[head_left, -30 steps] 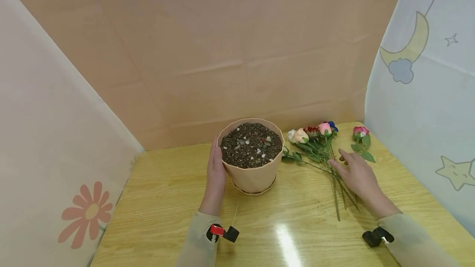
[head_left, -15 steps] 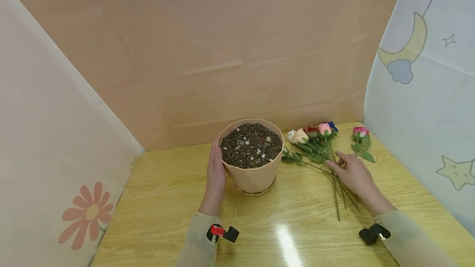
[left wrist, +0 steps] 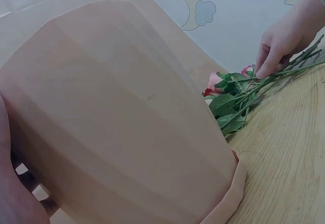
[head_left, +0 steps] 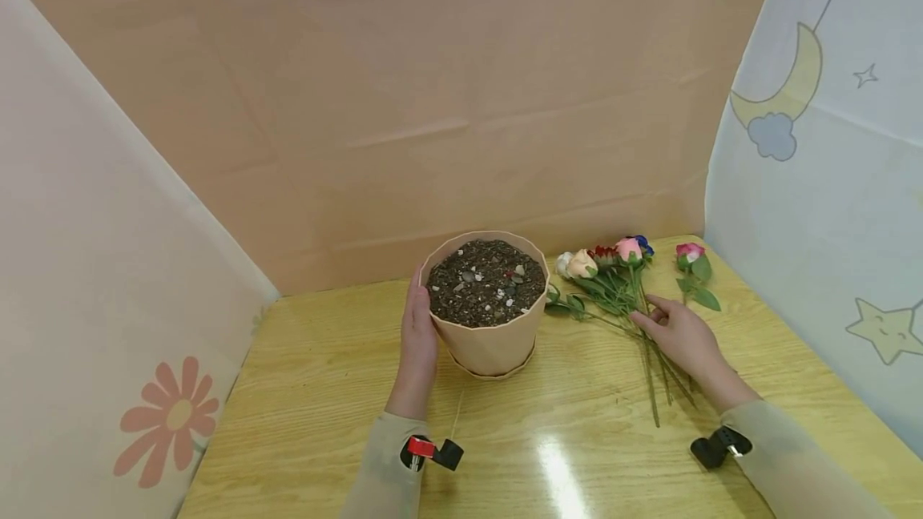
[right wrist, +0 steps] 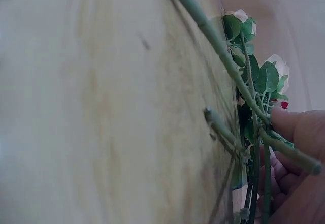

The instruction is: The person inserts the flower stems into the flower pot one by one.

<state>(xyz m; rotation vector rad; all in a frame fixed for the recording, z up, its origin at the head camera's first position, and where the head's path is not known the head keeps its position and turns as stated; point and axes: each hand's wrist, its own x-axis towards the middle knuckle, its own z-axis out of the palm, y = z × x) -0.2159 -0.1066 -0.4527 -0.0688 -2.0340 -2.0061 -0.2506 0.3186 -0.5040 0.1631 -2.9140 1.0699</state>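
Observation:
A peach flowerpot (head_left: 490, 347) filled with dark soil and pebbles (head_left: 486, 283) stands on a matching saucer. My left hand (head_left: 418, 343) rests along the pot's left side, fingers extended against the wall; the left wrist view shows that wall close up. To the right, my right hand (head_left: 685, 339) pinches the stem of a pink rose (head_left: 629, 250) between thumb and fingers. Its other fingers are partly hidden behind stems in the right wrist view. Around it lie more artificial flowers: a cream rose (head_left: 582, 264), a white one (head_left: 563, 264), red (head_left: 602, 255) and blue (head_left: 642, 243) blooms.
A separate magenta rose (head_left: 690, 253) lies right of the bunch near the right wall. Wooden tabletop (head_left: 324, 391) stretches around the pot. A peach cloth backdrop (head_left: 433, 102) rises behind, with printed cloth walls at both sides.
My right hand has shifted slightly left and its thumb and fingers have drawn in around the pink rose's stem. The left hand and pot stay in place.

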